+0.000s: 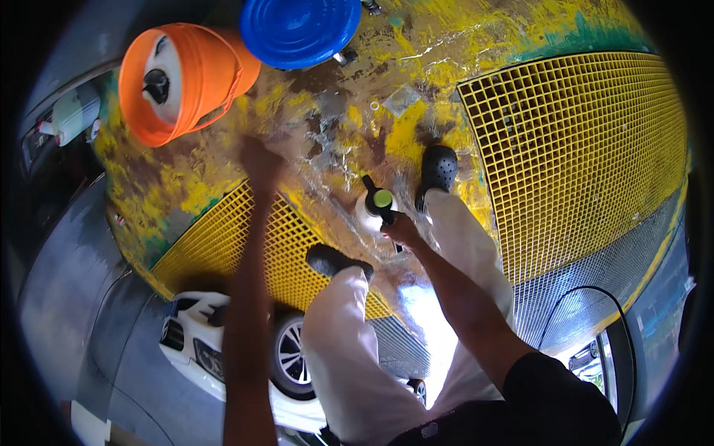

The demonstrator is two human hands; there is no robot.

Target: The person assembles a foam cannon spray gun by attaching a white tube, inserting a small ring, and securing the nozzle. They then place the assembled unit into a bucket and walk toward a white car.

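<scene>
My right hand [401, 229] is closed around the black handle of a pump sprayer [381, 199], seen from above. The sprayer has a pale, whitish body and a yellow-green knob on top, and stands between my feet. My left arm stretches forward, with the left hand [262, 165] over the stained floor, nearest to an orange bucket [216, 70]. That hand is dark and blurred, so its fingers cannot be made out. The bucket leans toward the left, with something white and a black piece visible inside it.
Behind the bucket is a round blue top [301, 30] with small casters. Yellow floor grating [573, 149] spreads at the right, and another yellow grate [223, 230] lies at the left. A white car [197, 334] stands at lower left. A black hose [628, 334] curves at lower right.
</scene>
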